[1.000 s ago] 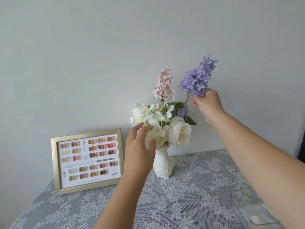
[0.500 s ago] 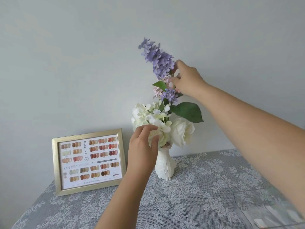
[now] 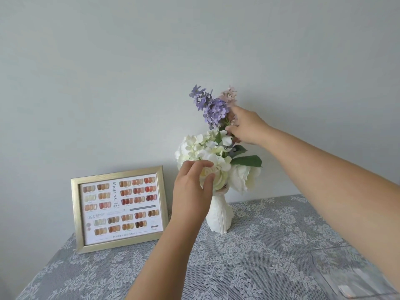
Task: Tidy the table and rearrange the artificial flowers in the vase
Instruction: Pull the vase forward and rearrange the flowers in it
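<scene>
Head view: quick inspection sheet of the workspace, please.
Surface: table under grey lace cloth.
Job's things: white vase upright, holding white flowers, purple sprig, pink sprig.
Clutter: gold picture frame leaning at the wall; clear plastic piece at right edge.
Grippers: left hand touches white flowers; right hand pinches the purple sprig's stem.
Cables: nothing seen.
Surroundings: plain wall.
</scene>
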Available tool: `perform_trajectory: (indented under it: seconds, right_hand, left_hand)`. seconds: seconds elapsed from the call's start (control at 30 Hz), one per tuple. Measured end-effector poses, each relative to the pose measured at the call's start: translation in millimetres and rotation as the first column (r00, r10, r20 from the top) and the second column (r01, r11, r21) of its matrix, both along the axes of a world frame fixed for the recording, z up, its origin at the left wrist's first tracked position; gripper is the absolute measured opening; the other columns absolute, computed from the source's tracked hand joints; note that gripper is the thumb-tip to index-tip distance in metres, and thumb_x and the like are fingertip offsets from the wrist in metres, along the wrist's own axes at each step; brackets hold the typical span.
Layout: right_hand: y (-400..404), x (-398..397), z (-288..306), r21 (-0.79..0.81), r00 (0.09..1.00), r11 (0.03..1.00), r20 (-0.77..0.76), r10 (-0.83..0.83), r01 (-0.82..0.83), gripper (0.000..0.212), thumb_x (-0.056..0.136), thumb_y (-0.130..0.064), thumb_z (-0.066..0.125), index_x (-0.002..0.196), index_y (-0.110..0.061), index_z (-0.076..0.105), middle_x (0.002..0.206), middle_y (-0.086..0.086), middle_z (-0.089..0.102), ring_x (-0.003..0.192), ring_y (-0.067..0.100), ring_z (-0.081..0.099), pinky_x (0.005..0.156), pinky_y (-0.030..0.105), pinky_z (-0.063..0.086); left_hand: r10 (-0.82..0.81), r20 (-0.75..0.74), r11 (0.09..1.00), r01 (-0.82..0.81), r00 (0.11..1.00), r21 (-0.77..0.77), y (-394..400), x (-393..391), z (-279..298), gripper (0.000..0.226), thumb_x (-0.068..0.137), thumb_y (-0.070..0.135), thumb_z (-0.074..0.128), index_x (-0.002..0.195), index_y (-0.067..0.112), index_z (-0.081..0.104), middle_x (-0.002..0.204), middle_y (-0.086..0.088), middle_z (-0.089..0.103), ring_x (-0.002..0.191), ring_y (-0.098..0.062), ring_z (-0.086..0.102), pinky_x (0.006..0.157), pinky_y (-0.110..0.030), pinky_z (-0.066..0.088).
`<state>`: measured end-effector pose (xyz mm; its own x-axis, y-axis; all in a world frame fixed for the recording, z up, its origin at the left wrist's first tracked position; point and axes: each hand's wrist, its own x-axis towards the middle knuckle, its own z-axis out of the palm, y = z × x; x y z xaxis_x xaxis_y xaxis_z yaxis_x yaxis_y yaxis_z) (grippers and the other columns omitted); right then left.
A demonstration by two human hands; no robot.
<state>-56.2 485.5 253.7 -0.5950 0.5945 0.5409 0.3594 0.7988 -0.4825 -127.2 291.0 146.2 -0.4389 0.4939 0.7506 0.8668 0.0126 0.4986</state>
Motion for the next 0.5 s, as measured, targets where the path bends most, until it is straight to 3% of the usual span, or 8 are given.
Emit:
perform_trajectory:
  seconds: [0.13,0.27,0.4,0.5]
  right_hand:
    - [3,-2,-8,-0.086,1.000,0.996,-0.016,0.020,-0.021,0.049,0.088,-0.023,0.064,0.132,-0.021,0.043,0.099,0.006,0.063,0.079,0.023,0.065,0.076,0.032,0.054]
    - [2,-4,-12,-0.109,1.000,0.994,-0.023,0.021,-0.023,0.034,0.088,-0.021,0.063,0.119,-0.017,0.050,0.101,0.008,0.064,0.086,0.023,0.063,0.075,0.032,0.051]
    - [1,-3,-13,-0.136,0.998,0.989,-0.030,0.058,-0.062,0.032,0.087,-0.015,0.061,0.118,-0.016,0.052,0.106,0.009,0.065,0.090,0.026,0.065,0.082,0.042,0.055]
    - [3,-2,-13,-0.164,0.996,0.983,-0.053,0.077,-0.085,0.036,0.087,-0.015,0.063,0.121,-0.019,0.052,0.106,0.009,0.067,0.089,0.026,0.066,0.084,0.041,0.055]
  left_hand:
    - [-0.007,0.021,1.000,0.007,1.000,0.002,0,-2,-2,0.019,0.090,0.017,0.067,0.107,0.024,0.068,0.108,0.006,0.059,0.079,-0.013,0.052,0.067,-0.016,0.034]
    - [-0.010,0.022,1.000,0.009,1.000,0.012,0,-2,-2,0.018,0.090,0.016,0.067,0.106,0.023,0.068,0.108,0.005,0.059,0.083,-0.010,0.052,0.067,-0.011,0.034]
    - [0.000,0.028,1.000,0.000,1.000,0.003,1,0,0,0.018,0.089,0.016,0.068,0.106,0.023,0.068,0.108,0.005,0.059,0.085,-0.011,0.053,0.068,-0.003,0.032]
    - [-0.005,0.031,1.000,0.005,1.000,-0.005,1,1,0,0.018,0.089,0.016,0.068,0.106,0.024,0.068,0.109,0.006,0.060,0.084,-0.012,0.054,0.069,-0.016,0.034]
